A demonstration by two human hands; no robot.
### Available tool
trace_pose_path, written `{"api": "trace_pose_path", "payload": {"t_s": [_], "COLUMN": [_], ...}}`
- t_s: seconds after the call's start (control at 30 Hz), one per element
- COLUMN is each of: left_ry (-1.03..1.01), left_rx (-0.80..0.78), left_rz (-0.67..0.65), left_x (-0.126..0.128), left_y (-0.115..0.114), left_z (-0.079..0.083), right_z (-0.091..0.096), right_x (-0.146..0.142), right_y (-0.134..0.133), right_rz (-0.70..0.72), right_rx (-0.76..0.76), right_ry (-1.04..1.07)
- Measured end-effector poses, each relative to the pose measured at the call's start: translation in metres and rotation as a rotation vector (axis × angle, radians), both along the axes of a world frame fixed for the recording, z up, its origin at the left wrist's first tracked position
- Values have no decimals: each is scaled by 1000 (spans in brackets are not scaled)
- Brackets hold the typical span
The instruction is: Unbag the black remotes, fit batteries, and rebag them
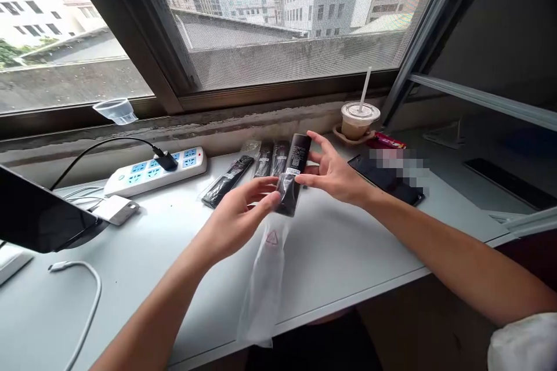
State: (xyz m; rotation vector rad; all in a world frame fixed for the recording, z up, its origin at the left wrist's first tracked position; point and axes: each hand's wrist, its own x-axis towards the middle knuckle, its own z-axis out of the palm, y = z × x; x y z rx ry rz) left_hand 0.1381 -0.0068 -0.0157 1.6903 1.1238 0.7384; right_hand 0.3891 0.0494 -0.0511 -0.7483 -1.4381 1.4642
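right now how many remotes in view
4, maybe more hidden. One remote between left hand and right hand, half in clear bag; three bagged on desk behind: left one, middle one, right one.

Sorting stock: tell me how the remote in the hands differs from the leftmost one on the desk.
The held remote is raised between the left hand and right hand, half out of its clear bag; the leftmost remote lies flat on the desk, untouched, fully bagged. Both are slim and black.
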Motion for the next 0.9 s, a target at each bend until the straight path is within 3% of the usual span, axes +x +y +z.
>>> {"api": "trace_pose_path", "payload": {"t_s": [0.2, 0.37, 0.67, 0.8, 0.9], "left_ry": [-205, -262, -303, -323, -323], "left_rx": [-256, -348, -332, -289, -252], "left_rz": [145, 131, 128, 136, 152], "left_x": [10, 7, 7, 9, 12], "left_y": [7, 10, 13, 12, 10], "left_z": [-5, -9, -14, -12, -11], "right_z": [-2, 1, 3, 9, 12], "right_x": [-6, -9, -7, -7, -6], "right_y": [-6, -12, -13, -16, -19], "right_rz": [74, 87, 110, 65, 223], "right_rx": [74, 87, 102, 180, 185], "right_ry": [-44, -122, -173, -239, -391]}}
